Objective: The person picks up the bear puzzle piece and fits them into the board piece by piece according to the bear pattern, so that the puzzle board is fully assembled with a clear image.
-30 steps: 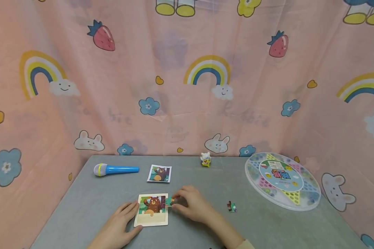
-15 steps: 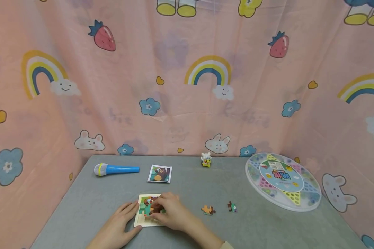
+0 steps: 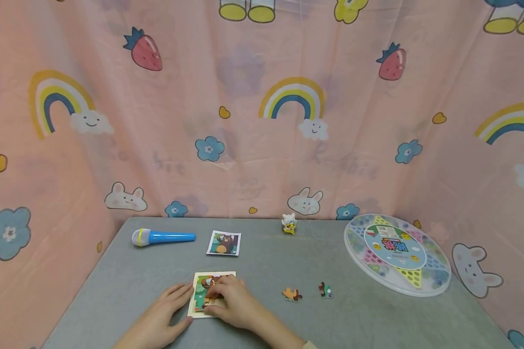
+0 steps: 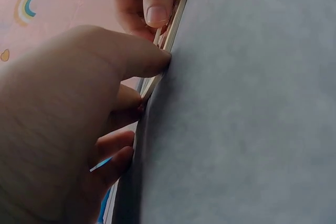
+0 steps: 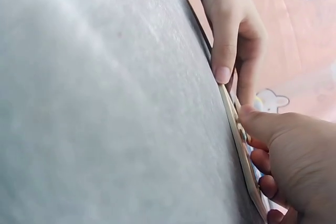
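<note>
A small wooden jigsaw tray (image 3: 199, 274) with a bear picture lies near the table's front. My left hand (image 3: 163, 312) rests at its left side, fingers fairly straight along the edge and thumb at the near corner. My right hand (image 3: 240, 305) reaches over the tray and covers much of the picture. Its thumb and fingers pinch a green and orange puzzle piece (image 3: 199, 301) at the tray's lower left. In the right wrist view, the right thumb (image 5: 257, 121) is close over the tray edge. Two loose pieces, one orange (image 3: 292, 294) and one green-brown (image 3: 325, 290), lie to the right.
Behind the tray are a bear picture card (image 3: 224, 243) and a blue toy microphone (image 3: 170, 237). A small figurine (image 3: 289, 224) stands at the table's back edge. A round Chinese checkers board (image 3: 396, 254) lies at the right. A pink patterned curtain (image 3: 244, 184) hangs behind.
My right hand has carried the green puzzle piece from the tray's right side across to its lower left, uncovering the loose orange piece. My left hand has barely moved.
</note>
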`<state>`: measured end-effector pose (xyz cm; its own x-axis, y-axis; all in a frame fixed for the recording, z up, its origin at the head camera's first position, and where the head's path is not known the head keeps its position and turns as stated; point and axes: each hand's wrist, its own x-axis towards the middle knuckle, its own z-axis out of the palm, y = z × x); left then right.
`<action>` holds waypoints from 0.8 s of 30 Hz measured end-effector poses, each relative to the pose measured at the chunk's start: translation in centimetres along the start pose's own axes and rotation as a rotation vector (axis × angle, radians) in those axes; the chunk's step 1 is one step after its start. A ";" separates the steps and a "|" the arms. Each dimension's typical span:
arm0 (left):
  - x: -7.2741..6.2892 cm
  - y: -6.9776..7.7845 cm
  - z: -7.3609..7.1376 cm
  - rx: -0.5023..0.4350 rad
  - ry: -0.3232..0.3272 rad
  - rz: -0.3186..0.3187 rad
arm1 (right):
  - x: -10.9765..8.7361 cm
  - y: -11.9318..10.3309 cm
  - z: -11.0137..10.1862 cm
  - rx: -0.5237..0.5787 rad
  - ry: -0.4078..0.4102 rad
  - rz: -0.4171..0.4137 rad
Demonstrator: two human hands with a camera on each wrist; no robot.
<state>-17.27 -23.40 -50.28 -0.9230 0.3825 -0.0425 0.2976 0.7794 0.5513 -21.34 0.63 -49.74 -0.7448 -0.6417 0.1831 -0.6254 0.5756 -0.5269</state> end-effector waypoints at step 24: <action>-0.9 -0.6 -0.4 0.151 0.150 0.435 | -0.1 0.1 0.7 0.023 0.055 -0.023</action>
<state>-16.67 -24.40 -50.20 -0.7265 0.6218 0.2924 0.6859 0.6303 0.3638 -21.18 0.40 -50.43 -0.7423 -0.6256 0.2399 -0.6374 0.5490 -0.5406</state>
